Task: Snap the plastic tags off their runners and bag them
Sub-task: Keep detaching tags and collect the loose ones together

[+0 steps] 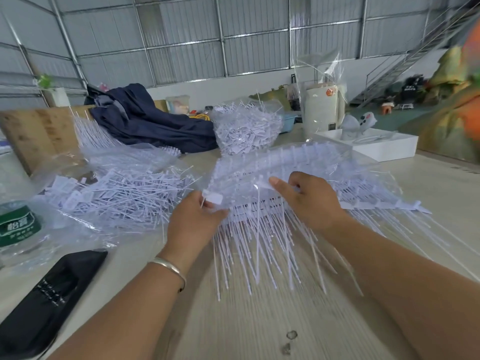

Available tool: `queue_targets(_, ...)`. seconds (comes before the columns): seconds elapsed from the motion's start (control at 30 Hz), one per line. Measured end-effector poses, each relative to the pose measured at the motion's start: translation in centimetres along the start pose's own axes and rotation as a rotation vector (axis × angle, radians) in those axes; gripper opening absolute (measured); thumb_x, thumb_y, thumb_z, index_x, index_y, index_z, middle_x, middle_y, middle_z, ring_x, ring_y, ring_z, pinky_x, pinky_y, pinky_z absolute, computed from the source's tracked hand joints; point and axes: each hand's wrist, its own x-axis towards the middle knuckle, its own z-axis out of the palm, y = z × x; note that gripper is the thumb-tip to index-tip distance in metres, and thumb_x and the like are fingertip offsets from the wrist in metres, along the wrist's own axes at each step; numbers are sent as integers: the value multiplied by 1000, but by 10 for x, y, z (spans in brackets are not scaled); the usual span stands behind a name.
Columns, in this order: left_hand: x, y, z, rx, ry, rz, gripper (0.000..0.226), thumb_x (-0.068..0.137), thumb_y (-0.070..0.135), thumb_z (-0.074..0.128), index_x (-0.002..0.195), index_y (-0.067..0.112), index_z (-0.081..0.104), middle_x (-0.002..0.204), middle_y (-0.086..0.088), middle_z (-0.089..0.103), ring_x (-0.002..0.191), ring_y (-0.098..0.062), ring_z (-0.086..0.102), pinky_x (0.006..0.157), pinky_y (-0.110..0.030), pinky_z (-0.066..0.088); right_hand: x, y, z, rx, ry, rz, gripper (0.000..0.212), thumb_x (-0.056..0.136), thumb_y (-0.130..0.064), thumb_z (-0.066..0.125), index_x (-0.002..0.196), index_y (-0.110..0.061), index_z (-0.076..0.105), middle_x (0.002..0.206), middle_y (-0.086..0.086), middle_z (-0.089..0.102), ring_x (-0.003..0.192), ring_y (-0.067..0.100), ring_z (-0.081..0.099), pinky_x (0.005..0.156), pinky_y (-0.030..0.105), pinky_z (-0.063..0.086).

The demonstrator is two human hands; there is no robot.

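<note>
Left hand [193,216] pinching one flat white tag [213,197], thin tail drooping below. Right hand [309,198] gripping the runners [298,162], thumb pressed on top: a stacked comb of stiff white plastic, long spiky tails fanned over the pale table [246,328]. Loose tags heaped inside a crinkly clear bag [117,188], left of both hands.

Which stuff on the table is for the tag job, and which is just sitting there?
For the job:
left hand pinching a white tag
right hand holding the runner stack
loose tags on clear bag
filled bag

Just lying about:
navy cloth
green-labelled bottle
black case
white box
</note>
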Motion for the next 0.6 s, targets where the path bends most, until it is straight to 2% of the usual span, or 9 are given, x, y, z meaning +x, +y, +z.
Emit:
queue_targets(0.07, 0, 7, 4, -99, 32, -2, 37, 79, 23, 76, 68, 18, 42, 64, 5, 46, 55, -13, 43, 51, -25, 32, -2, -1, 3, 44, -66, -35, 51, 90, -63, 36, 69, -17, 35, 60, -2, 36, 56, 16, 38, 57, 33, 31)
queue_targets(0.13, -3, 14, 7, -200, 9, -24, 41, 89, 31, 66, 64, 17, 37, 59, 1, 42, 52, -16, 41, 53, -28, 34, -5, -4, 7, 41, -121, -104, 46, 94, -58, 34, 72, -18, 36, 60, -2, 37, 56, 16, 39, 56, 33, 30)
queue_targets(0.2, -7, 20, 9, -385, -44, -139, 45, 98, 46, 49, 67, 14, 45, 56, -2, 50, 44, -16, 48, 49, -26, 40, -9, -6, 9, -26, -158, -177, 39, 99, -50, 34, 75, -19, 37, 60, -4, 38, 57, 15, 41, 55, 32, 31)
queue_targets(0.3, -10, 28, 12, -626, -139, -333, 52, 100, 54, 38, 70, 13, 49, 60, -1, 48, 33, -10, 37, 35, -17, 26, -12, -10, 11, -93, -171, -265, 34, 100, -46, 36, 81, -18, 40, 62, -4, 42, 62, 21, 48, 60, 36, 36)
queue_targets(0.37, -10, 30, 12, -774, -194, -438, 48, 97, 55, 44, 77, 13, 54, 62, 2, 47, 34, -7, 31, 34, -15, 21, -12, -11, 11, -170, -152, -319, 30, 101, -42, 38, 85, -17, 43, 65, -5, 44, 67, 24, 52, 64, 34, 32)
queue_targets(0.43, -10, 30, 9, -817, -260, -460, 42, 89, 56, 58, 83, 14, 60, 59, 5, 47, 39, -5, 29, 33, -17, 21, -11, -12, 9, -216, -143, -337, 27, 101, -39, 40, 88, -16, 45, 67, -6, 43, 68, 24, 50, 68, 32, 28)
queue_targets(0.53, -12, 27, 7, -724, -323, -371, 25, 78, 35, 79, 77, 18, 62, 55, 9, 39, 39, -5, 27, 34, -16, 21, -11, -12, 6, -172, -165, -339, 25, 101, -35, 42, 87, -15, 48, 68, -7, 43, 68, 21, 48, 71, 31, 30)
queue_targets(0.6, -12, 25, 7, -741, -307, -360, 21, 79, 23, 79, 71, 18, 60, 51, 10, 33, 37, -4, 26, 34, -16, 21, -11, -12, 4, -119, -180, -317, 27, 101, -34, 44, 86, -13, 50, 65, -8, 44, 66, 19, 48, 72, 31, 31)
